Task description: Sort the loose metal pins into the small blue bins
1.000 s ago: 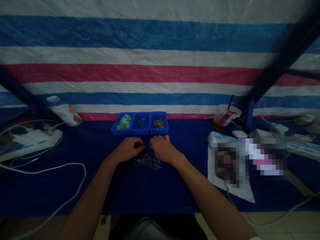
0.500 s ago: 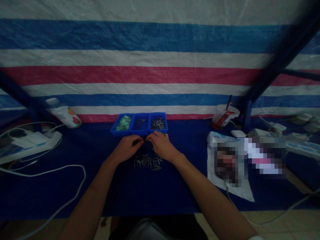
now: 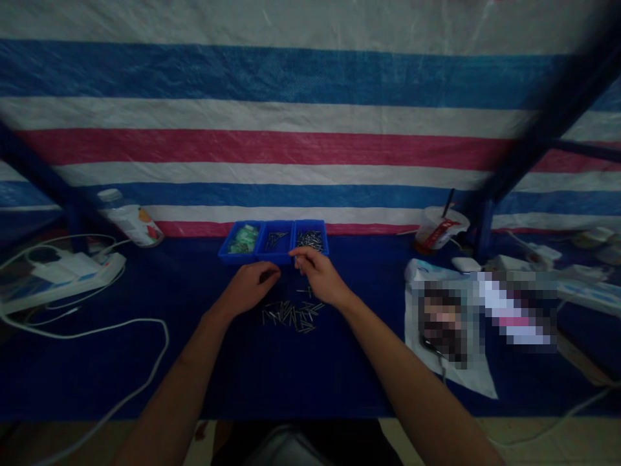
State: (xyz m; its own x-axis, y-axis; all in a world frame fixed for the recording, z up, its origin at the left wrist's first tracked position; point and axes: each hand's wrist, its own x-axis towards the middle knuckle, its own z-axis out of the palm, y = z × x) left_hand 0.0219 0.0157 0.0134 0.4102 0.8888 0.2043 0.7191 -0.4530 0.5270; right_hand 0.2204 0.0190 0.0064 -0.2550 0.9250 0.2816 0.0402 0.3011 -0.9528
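My right hand (image 3: 317, 275) is raised just in front of the right-hand bin, thumb and fingertips pinched around a small pale, shiny piece too small to make out. Close to the middle bin, my left hand (image 3: 250, 285) rests low with its fingers curled toward the thumb; whatever it may hold is hidden. Between my forearms lies a loose pile of thin metal screw-like pieces (image 3: 291, 315). Three joined blue bins stand behind the hands: the left bin (image 3: 242, 239) holds greenish clear packets, the middle bin (image 3: 275, 243) a few thin metal pieces, the right bin (image 3: 310, 239) many small metal ones.
A bottle (image 3: 133, 223) and a white power strip (image 3: 92, 281) with cables sit at the left. To the right are a plastic cup with a straw (image 3: 439, 230) and a white bag (image 3: 414, 317) under blurred items. Striped sheeting (image 3: 310, 149) hangs behind the blue table (image 3: 291, 382).
My right hand has lifted and turned, bringing its pinched fingertips into view, apart from my left hand. My left hand has hardly moved. The whole view has shifted slightly.
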